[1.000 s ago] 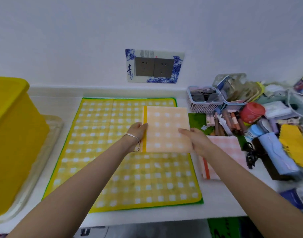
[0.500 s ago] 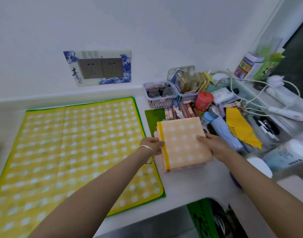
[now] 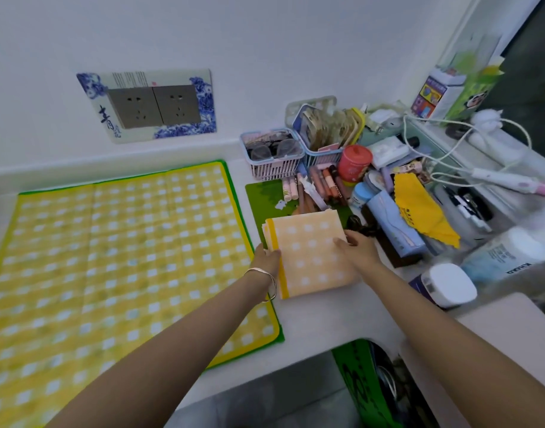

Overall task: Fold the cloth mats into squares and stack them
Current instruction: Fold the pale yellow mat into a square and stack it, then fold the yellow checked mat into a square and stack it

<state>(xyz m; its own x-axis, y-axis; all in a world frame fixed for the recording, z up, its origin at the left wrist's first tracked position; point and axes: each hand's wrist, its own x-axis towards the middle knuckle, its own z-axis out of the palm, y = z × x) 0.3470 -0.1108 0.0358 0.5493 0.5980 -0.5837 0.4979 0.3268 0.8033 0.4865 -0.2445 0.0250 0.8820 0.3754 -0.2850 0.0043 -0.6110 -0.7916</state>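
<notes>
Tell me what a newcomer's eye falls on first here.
The big yellow checked mat spread flat on the counter's left half. Next, the folded orange mat right of it, held at its edges by the left hand and right hand. Behind that, clutter around a red jar.

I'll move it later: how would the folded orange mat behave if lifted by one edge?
Probably floppy and light: the folded orange mat is thin cloth in loose layers, fanned at its far left corner, so it may sag or unfold. Gripping both side edges, as the left hand and right hand do, should keep it square.
</notes>
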